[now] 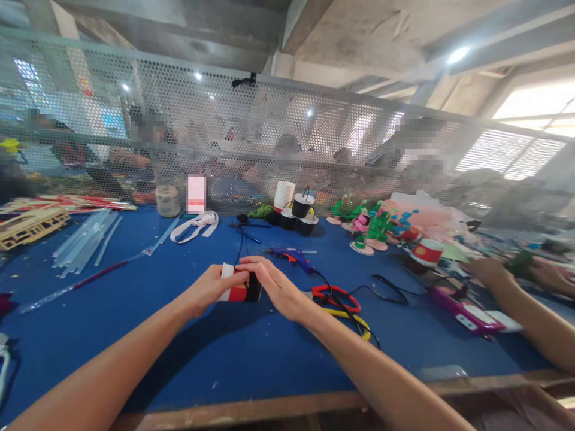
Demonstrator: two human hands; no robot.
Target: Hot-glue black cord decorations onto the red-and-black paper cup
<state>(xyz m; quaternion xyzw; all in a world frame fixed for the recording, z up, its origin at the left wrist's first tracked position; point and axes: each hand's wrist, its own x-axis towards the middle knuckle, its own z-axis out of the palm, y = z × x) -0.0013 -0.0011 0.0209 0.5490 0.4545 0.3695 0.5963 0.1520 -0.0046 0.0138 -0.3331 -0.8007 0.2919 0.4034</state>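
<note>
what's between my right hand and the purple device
Head view: a red handle, yellow handle and black cord lie between your right hand and the purple device.

Across the middle of the frame, a grey perforated screen (265, 105), upright along the far side of a blue tabletop (188, 383) with a brown edge (251, 408) at the bottom. Overhead, a bare grey ceiling (386, 39), crossed near top centre by a thick beam (305, 25). At upper left, a pale slanting pillar (72, 51). At upper right, a bright lamp (458, 55); farther right, a large window (534, 105), glaring white above, slatted below.
</note>
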